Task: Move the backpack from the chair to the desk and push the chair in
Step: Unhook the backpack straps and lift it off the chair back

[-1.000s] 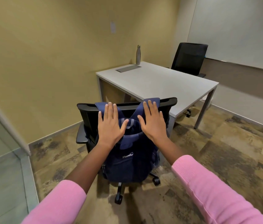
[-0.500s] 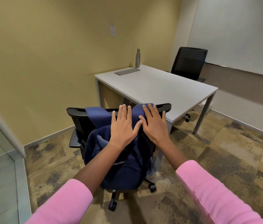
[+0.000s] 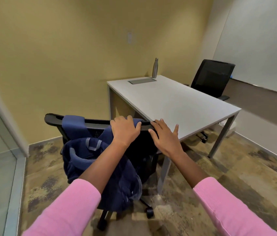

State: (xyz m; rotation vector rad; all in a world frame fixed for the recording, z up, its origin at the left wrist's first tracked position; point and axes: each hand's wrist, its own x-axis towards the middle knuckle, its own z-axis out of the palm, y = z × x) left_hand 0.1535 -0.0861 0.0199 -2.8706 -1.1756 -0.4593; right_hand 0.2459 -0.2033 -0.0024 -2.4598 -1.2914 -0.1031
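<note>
While the left hand (image 3: 125,131) grips the backpack (image 3: 107,169) strap, right hand (image 3: 165,139) fingers splay at the chair (image 3: 76,120) top

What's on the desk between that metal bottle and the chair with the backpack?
In the head view, only the flat grey panel beside the bottle; the rest of the desk is bare up to the chair holding the backpack.

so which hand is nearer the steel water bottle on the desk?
Right. The right hand hovers open at the desk's near edge; the left hand sits further left, gripping the strap, further from the bottle.
</note>
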